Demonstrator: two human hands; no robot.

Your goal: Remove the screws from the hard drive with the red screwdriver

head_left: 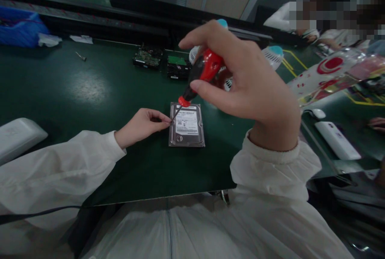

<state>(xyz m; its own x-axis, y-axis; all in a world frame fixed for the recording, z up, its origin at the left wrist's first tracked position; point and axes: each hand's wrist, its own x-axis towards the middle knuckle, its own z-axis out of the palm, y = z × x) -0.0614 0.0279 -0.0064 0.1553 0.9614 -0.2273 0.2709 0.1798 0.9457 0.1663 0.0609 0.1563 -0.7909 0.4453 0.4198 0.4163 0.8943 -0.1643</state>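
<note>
A silver hard drive (187, 125) with a white label lies flat on the dark green table (90, 90). My right hand (243, 82) is closed round the red and black handle of a screwdriver (202, 74), raised above the drive. The screwdriver's thin shaft slants down to the drive's left edge. My left hand (141, 124) rests on the table left of the drive, its fingertips pinched together at the shaft's tip by that edge. Both arms wear white sleeves.
Two more drives with bare circuit boards (148, 56) (177, 66) lie further back, beside small white fans (272, 55). A white device (18, 136) sits at the left, a white box (337, 139) and a mouse (315, 112) at the right. Other people sit at the far right.
</note>
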